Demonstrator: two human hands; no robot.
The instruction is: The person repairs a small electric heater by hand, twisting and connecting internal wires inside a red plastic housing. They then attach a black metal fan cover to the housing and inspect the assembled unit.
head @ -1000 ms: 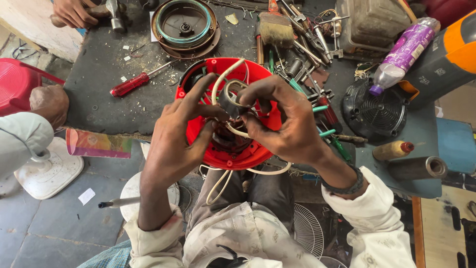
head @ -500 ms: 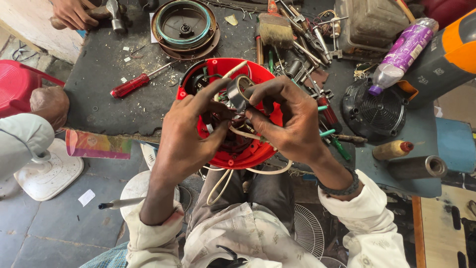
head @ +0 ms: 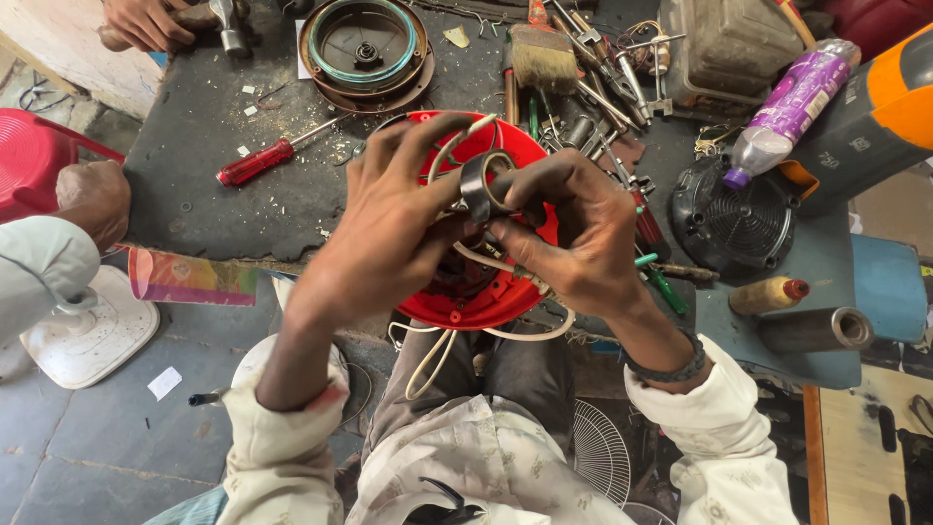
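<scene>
Fingers of both hands met over a round red plastic housing [head: 486,292] at the dark workbench's [head: 194,194] edge. Left hand [head: 389,233] and right hand [head: 583,243] together pinched a dark metal ring [head: 483,185] above it, white cord [head: 437,355] trailing below.

A dark worktop [head: 194,185] is seen beyond the hands; grey stone floor [head: 87,447] is laid below-left.
</scene>
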